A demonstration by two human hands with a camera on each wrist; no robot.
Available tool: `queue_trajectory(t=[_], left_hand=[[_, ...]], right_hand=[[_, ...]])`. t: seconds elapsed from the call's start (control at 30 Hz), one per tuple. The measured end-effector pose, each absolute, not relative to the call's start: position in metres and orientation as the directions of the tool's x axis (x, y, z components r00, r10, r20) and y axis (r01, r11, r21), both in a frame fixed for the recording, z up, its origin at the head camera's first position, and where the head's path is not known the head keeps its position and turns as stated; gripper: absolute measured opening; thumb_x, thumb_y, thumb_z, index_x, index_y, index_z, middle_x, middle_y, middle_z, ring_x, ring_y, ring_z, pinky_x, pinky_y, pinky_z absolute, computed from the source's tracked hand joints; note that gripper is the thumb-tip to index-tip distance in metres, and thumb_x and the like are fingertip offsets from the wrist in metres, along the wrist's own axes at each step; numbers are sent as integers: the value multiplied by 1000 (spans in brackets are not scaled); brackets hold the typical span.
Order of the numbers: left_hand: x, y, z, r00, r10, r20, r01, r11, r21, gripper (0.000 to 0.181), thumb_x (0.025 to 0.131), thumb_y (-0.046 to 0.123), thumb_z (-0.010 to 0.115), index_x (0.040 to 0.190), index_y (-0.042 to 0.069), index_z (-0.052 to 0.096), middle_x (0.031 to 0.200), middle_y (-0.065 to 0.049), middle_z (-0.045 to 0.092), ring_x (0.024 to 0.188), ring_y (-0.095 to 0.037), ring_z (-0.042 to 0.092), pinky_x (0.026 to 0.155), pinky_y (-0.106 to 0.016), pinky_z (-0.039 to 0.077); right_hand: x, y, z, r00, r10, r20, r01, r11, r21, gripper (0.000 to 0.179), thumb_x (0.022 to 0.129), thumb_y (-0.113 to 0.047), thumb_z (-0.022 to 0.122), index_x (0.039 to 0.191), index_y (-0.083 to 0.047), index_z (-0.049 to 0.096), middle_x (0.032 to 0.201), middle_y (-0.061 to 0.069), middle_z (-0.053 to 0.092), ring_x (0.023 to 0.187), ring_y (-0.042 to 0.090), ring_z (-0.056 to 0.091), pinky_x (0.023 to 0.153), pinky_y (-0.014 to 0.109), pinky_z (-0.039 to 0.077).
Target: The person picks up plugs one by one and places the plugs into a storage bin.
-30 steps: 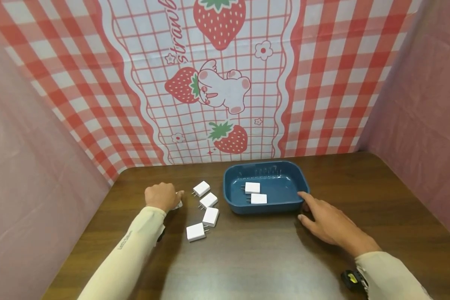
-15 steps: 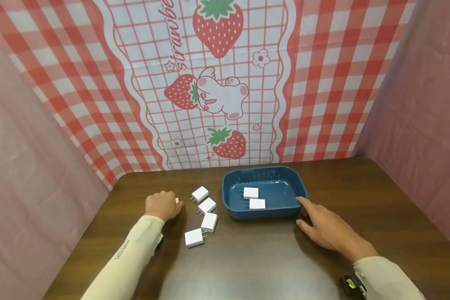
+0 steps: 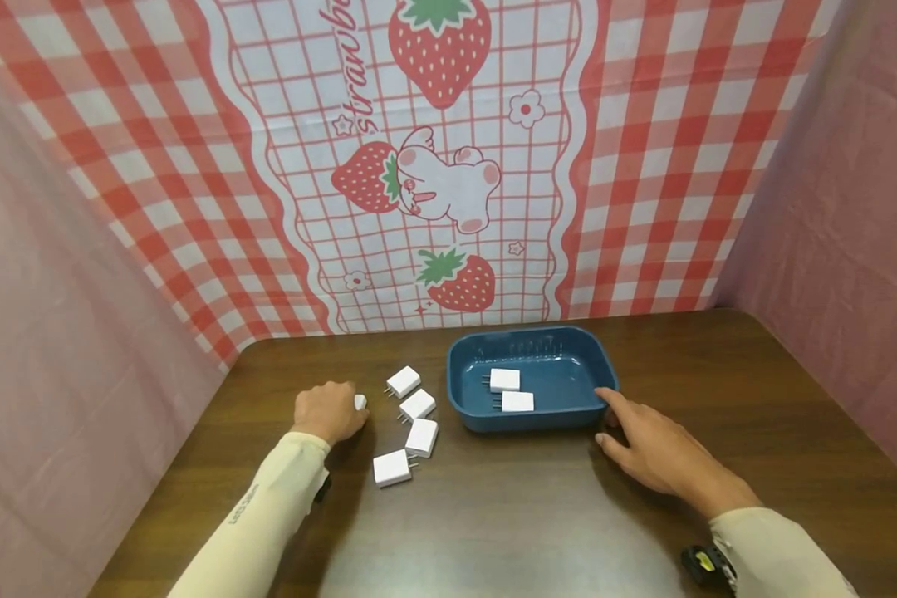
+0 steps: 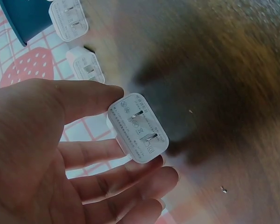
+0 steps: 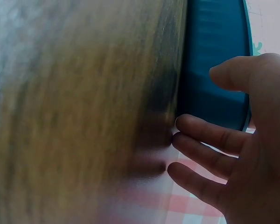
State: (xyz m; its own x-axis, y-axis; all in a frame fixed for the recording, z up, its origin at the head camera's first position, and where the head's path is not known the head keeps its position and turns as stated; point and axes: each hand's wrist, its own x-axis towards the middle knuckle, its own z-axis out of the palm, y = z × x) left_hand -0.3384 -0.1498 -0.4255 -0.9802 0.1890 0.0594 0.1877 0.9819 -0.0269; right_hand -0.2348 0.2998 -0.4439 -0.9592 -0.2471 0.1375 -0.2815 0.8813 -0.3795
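In the left wrist view a white charger plug, prongs toward the camera, is pinched between the thumb and fingers of my left hand. In the head view this left hand hovers at the left of the table, mostly hiding the plug. My right hand rests at the blue tray's near right corner, index finger touching the rim, fingers loosely extended. The right wrist view has its thumb against the tray wall. Two white plugs, one of them, lie inside the tray.
Several white charger plugs lie between my left hand and the tray, prongs pointing different ways. The brown wooden table ends at a checked strawberry cloth behind. Pink cloth hangs at both sides.
The left hand has shifted slightly and turned a little, still holding the plug, which shows less in the head view than a second ago. The right hand stays at the tray corner.
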Motion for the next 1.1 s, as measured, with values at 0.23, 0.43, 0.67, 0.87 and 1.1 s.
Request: queue_trajectory(t=[0.23,0.43,0.67,0.87,1.1], left_hand=[[-340,-152,-424,-981,183,64,183,983,-19,34,86,39,69,85,7,62,76,-14,65,63,-32,62,51,-50,47],[-340,-150,-421,-978,189,85,188,982,-15,36,87,41,68,91,6,64,81,-16,67,67,-35,64,51,-51,47],[-344,-145,-419,-970,211,117,212,977,1,33,86,40,68,89,8,65,81,-16,68,69,-38,66,51,-52,47],[-344,-142,-415,-967,221,125,222,975,0,35,86,41,69,93,7,67,84,-16,69,71,-38,66,53,-52,48],[-344,-135,-411,-965,237,117,238,971,1,32,87,39,66,93,8,67,86,-15,69,73,-38,67,56,-52,49]], right_hand=[[-235,301,-445,-958,-248,143,-285,881,-379,64,95,-28,68,149,-7,40,117,10,65,112,36,60,88,61,47],[-237,302,-446,-956,-255,145,-291,882,-371,64,95,-28,67,149,-7,39,114,9,65,108,34,61,87,60,47],[-238,301,-445,-961,-246,128,-276,883,-381,64,95,-28,67,149,-7,39,116,9,65,109,33,61,88,60,47],[-238,301,-446,-958,-251,136,-285,880,-381,64,95,-27,67,148,-6,39,115,9,64,108,33,61,87,60,47],[-237,301,-446,-956,-253,149,-292,881,-372,64,95,-26,67,148,-5,39,116,11,65,110,36,60,88,61,46]])
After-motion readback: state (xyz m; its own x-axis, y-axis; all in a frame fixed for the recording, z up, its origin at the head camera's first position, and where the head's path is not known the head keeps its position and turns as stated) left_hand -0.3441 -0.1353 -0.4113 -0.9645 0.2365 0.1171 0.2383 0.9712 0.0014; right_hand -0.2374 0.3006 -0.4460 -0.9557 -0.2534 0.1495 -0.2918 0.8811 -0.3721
